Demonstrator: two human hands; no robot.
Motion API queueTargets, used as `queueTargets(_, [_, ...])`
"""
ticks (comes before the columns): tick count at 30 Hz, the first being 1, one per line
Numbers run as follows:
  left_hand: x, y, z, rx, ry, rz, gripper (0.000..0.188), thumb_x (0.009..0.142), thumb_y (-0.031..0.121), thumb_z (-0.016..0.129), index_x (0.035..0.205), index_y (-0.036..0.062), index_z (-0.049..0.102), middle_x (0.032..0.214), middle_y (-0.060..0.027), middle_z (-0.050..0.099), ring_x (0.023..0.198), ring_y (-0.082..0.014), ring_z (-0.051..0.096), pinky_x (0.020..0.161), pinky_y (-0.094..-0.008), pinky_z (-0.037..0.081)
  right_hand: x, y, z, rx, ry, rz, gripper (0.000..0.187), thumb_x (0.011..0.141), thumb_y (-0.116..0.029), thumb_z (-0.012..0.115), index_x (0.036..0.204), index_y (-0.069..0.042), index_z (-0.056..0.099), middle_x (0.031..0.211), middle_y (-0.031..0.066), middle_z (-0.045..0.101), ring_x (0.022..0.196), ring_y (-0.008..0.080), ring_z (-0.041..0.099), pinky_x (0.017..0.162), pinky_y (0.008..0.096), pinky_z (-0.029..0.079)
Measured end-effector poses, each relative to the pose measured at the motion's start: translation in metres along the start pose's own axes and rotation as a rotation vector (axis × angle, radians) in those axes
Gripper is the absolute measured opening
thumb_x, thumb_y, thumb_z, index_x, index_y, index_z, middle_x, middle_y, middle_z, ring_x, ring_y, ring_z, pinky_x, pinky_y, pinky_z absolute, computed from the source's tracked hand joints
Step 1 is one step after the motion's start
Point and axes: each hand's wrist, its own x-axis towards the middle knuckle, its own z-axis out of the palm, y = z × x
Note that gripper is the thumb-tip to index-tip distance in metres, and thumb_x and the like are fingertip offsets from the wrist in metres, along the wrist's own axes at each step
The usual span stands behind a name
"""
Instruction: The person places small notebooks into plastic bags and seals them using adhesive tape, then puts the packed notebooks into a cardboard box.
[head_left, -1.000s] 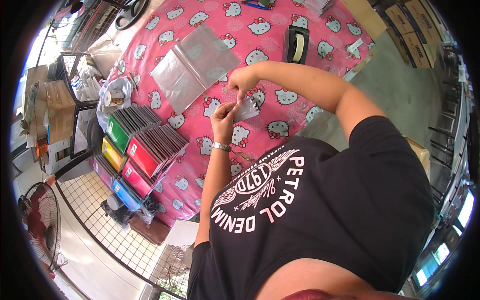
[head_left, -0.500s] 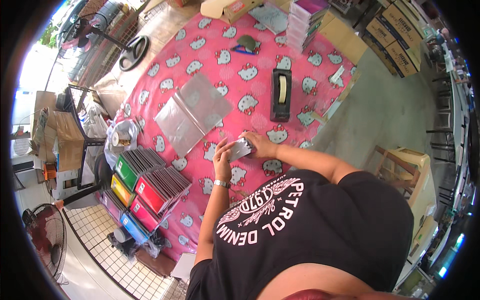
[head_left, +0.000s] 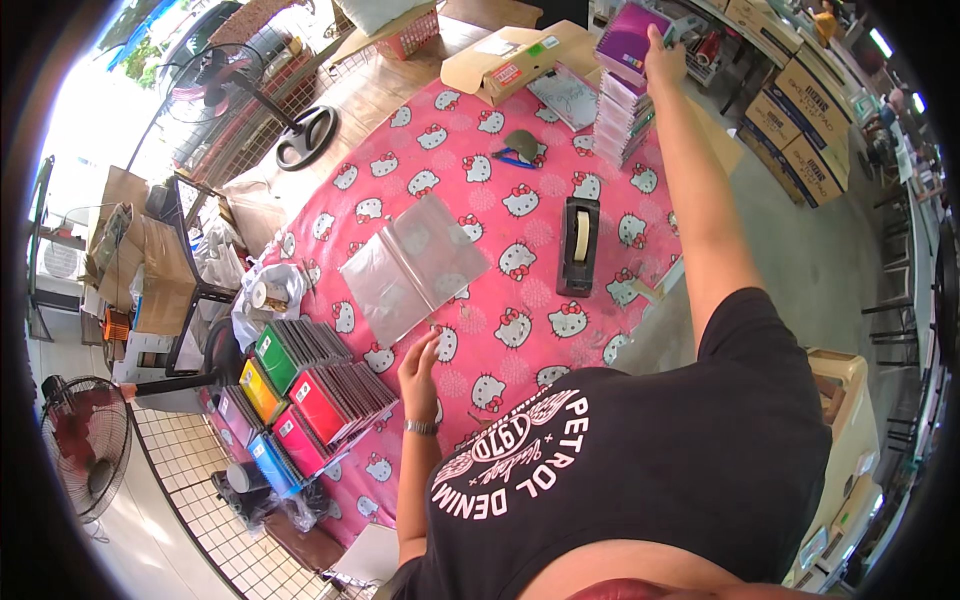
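My right hand [head_left: 665,65] reaches to the far right of the table, with its thumb and fingers closed on the edge of a purple spiral notebook [head_left: 628,42]. That notebook is at the top of a tall stack of notebooks [head_left: 615,125], whose pale edges face me. Whether it is lifted off the stack or rests on it, I cannot tell. My left hand [head_left: 418,378], wearing a wristwatch, hovers over the near part of the table with its fingers stretched out and nothing in them. Just beyond its fingertips lies a clear plastic cover [head_left: 415,265], opened flat.
A black tape dispenser [head_left: 577,245] stands right of centre on the pink patterned tablecloth [head_left: 480,390]. Coloured spiral notebooks [head_left: 320,380] are piled at the left. Blue-handled scissors [head_left: 515,158] and an open cardboard box [head_left: 510,65] lie toward the back. Stacked cartons [head_left: 800,135] stand beyond the right edge.
My right hand has moved from the small greyish item both hands held to the far purple notebook. My left hand has drawn slightly nearer and left, now empty. The view has shifted.
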Motion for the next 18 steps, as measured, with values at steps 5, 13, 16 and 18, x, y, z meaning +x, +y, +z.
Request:
queueTargets(5, [-0.051, -0.009, -0.058, 0.003, 0.239, -0.1, 0.026, 0.096, 0.018, 0.056, 0.115, 0.0018, 0.064, 0.109, -0.0061, 0.066, 0.096, -0.0145, 0.064, 0.081, -0.0266, 0.05, -0.005, 0.063, 0.037, 0.131, -0.194, 0.567, 0.072, 0.083, -0.051, 0.067, 0.118, 0.011, 0.055, 0.118, 0.0257, 0.06, 0.107, 0.0332, 0.061, 0.089, 0.0379, 0.048])
queueTargets(13, [-0.075, 0.007, -0.078, -0.12, 0.345, -0.01, 0.025, 0.097, 0.016, 0.055, 0.115, 0.0001, 0.062, 0.11, -0.0084, 0.066, 0.095, -0.0162, 0.064, 0.08, -0.0279, 0.051, 0.119, 0.093, 0.031, -0.604, -0.314, 0.112, 0.051, 0.09, -0.033, 0.053, 0.117, 0.011, 0.056, 0.121, 0.0237, 0.059, 0.107, 0.0283, 0.06, 0.086, 0.0389, 0.051])
queueTargets(16, [-0.105, 0.021, -0.115, -0.055, 0.472, 0.044, 0.026, 0.097, 0.016, 0.054, 0.116, -0.0009, 0.061, 0.11, -0.0102, 0.065, 0.095, -0.0173, 0.065, 0.081, -0.029, 0.052, 0.058, 0.08, 0.056, -0.748, -0.266, 0.141, 0.057, 0.086, -0.034, 0.054, 0.121, 0.011, 0.052, 0.126, 0.0256, 0.053, 0.113, 0.0321, 0.057, 0.094, 0.0413, 0.045])
queueTargets(18, [-0.13, 0.044, -0.13, -0.004, 0.609, 0.059, 0.025, 0.097, 0.013, 0.053, 0.113, -0.0046, 0.062, 0.107, -0.0106, 0.065, 0.094, -0.0175, 0.065, 0.082, -0.0282, 0.051, 0.014, 0.062, 0.059, -0.704, -0.121, 0.194, 0.062, 0.083, -0.035, 0.055, 0.124, 0.011, 0.049, 0.13, 0.0269, 0.05, 0.116, 0.0346, 0.054, 0.1, 0.043, 0.041])
